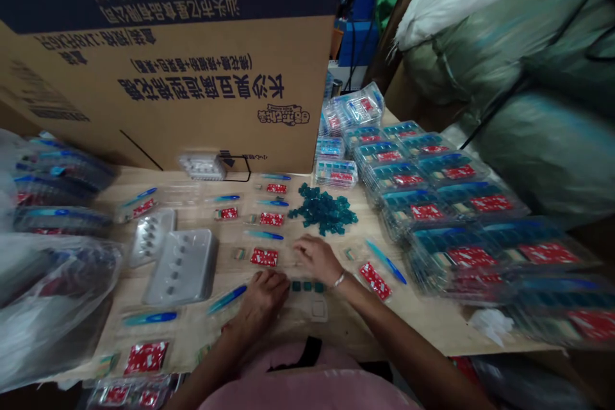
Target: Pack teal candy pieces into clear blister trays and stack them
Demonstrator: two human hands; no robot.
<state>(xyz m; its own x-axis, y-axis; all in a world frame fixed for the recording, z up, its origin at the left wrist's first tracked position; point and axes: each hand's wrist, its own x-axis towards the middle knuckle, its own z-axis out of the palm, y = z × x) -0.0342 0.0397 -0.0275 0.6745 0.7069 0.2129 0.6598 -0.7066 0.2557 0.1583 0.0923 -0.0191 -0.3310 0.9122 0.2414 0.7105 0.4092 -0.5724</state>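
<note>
My left hand (264, 300) rests low over the left end of a clear plastic tray (300, 311), its fingers bent and held together. Whatever they grip is hidden under them. Three dark teal squares (307, 286) sit in a row in that tray, just right of the fingertips. My right hand (319, 261) hovers above the tray's far side with fingers curled inward; nothing can be made out between them. A heap of teal pieces (324, 209) lies beyond it. Past my left hand is a clear tray with a red patterned packet (264, 257) and a blue pen-like stick (265, 234).
A large cardboard box (192, 77) walls off the back. Stacked filled trays (423, 211) line the right side. White moulded trays (185, 266) lie at left, near plastic-wrapped stacks (57, 224). Bulky sacks (542, 141) crowd the far right; crumpled tissue (491, 325) lies by the edge.
</note>
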